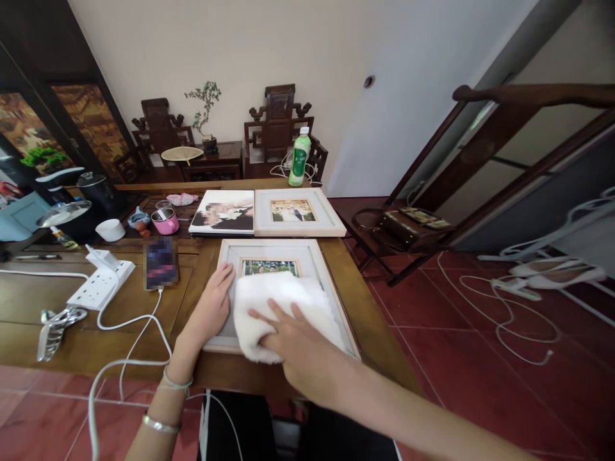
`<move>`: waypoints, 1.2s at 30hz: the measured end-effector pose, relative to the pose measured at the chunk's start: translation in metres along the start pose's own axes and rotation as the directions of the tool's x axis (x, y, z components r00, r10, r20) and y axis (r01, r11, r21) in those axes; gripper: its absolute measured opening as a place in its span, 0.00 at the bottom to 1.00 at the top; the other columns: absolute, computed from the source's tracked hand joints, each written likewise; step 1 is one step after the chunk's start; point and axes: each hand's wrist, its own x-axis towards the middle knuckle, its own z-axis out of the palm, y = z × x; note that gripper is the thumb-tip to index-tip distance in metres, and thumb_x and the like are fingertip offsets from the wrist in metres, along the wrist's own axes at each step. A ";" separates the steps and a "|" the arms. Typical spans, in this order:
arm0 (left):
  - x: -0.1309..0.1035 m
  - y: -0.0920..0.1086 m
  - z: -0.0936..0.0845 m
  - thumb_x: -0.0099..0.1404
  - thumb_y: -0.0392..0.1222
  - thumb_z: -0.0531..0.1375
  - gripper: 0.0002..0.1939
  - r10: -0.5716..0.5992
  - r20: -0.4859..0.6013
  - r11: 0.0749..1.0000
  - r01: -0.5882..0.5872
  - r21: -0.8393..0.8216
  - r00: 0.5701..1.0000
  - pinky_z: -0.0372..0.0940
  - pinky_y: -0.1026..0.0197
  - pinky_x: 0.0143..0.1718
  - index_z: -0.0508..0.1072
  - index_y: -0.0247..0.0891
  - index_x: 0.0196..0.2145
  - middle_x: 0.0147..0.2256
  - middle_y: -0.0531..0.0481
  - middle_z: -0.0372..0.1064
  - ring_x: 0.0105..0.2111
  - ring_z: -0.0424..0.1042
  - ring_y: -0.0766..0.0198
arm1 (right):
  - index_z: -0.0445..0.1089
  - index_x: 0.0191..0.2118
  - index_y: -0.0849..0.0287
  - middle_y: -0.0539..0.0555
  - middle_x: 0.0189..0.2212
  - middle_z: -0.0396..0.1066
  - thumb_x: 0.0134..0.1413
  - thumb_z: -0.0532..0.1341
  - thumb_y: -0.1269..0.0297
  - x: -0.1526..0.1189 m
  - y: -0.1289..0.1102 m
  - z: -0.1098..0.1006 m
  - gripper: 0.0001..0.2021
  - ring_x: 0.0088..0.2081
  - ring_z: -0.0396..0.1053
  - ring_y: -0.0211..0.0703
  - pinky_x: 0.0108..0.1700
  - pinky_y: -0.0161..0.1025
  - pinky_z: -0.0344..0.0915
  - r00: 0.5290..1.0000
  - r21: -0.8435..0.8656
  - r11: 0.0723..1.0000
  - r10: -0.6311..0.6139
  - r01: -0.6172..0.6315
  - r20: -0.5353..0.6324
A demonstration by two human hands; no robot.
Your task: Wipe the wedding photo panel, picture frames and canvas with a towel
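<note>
A light wooden picture frame (312, 251) lies flat at the near edge of the wooden table, a small photo (271, 266) showing in its middle. Over the lower part of the photo and the glass lies a folded fluffy white cloth (307, 301). My right hand (291, 336) presses on the cloth, its fingers spread on top and the thumb tucked at the cloth's lower left edge. With its fingers over the frame's left edge, my left hand (214, 307) steadies the frame. The wrist below it wears a bracelet and a bangle.
Behind the frame lie a second picture frame (329, 214) and a photo album (225, 221), with a green bottle (299, 157) beyond. To the left are a pink cup (166, 222), a phone (161, 264), a power strip (100, 278), cables and a hair clip (55, 333).
</note>
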 end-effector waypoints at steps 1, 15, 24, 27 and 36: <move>0.000 0.000 0.000 0.63 0.26 0.45 0.29 0.004 0.003 1.000 -0.004 0.001 1.000 0.47 0.44 0.66 0.60 0.32 0.61 0.63 0.37 0.54 0.66 0.47 0.55 | 0.69 0.54 0.58 0.54 0.67 0.46 0.40 0.51 0.84 0.009 0.009 0.000 0.33 0.67 0.35 0.65 0.62 0.69 0.40 0.998 -0.029 0.999 0.024 -0.025 -0.050; 0.000 -0.003 0.003 0.62 0.26 0.46 0.27 0.018 -0.037 0.999 -0.020 -0.039 0.999 0.48 0.43 0.65 0.63 0.30 0.59 0.61 0.35 0.58 0.65 0.49 0.54 | 0.71 0.52 0.59 0.56 0.68 0.40 0.45 0.53 0.87 0.070 0.036 -0.009 0.28 0.66 0.32 0.72 0.58 0.78 0.40 0.972 -0.326 0.934 0.074 -0.145 -0.221; 0.001 0.000 -0.001 0.63 0.26 0.45 0.27 0.006 -0.006 1.000 -0.006 -0.014 1.000 0.48 0.42 0.65 0.63 0.29 0.59 0.61 0.35 0.57 0.65 0.49 0.53 | 0.69 0.52 0.55 0.49 0.67 0.46 0.37 0.51 0.85 -0.015 -0.020 -0.011 0.34 0.67 0.38 0.66 0.58 0.72 0.50 0.989 -0.085 0.994 -0.051 0.063 0.137; 0.001 0.000 -0.001 0.64 0.26 0.46 0.27 0.003 -0.004 1.000 -0.003 -0.023 1.000 0.48 0.42 0.65 0.62 0.32 0.60 0.62 0.37 0.57 0.66 0.49 0.54 | 0.69 0.53 0.55 0.49 0.67 0.47 0.37 0.51 0.85 -0.010 -0.015 -0.005 0.35 0.67 0.38 0.65 0.59 0.71 0.49 0.994 -0.073 0.996 -0.039 0.047 0.106; -0.001 -0.004 0.002 0.62 0.25 0.46 0.28 0.035 -0.031 0.998 -0.036 -0.047 0.999 0.49 0.42 0.65 0.63 0.34 0.60 0.62 0.37 0.57 0.65 0.50 0.53 | 0.70 0.53 0.57 0.52 0.69 0.31 0.47 0.53 0.86 0.082 0.046 -0.010 0.29 0.67 0.27 0.70 0.57 0.77 0.43 0.937 -0.300 0.931 0.101 -0.208 -0.334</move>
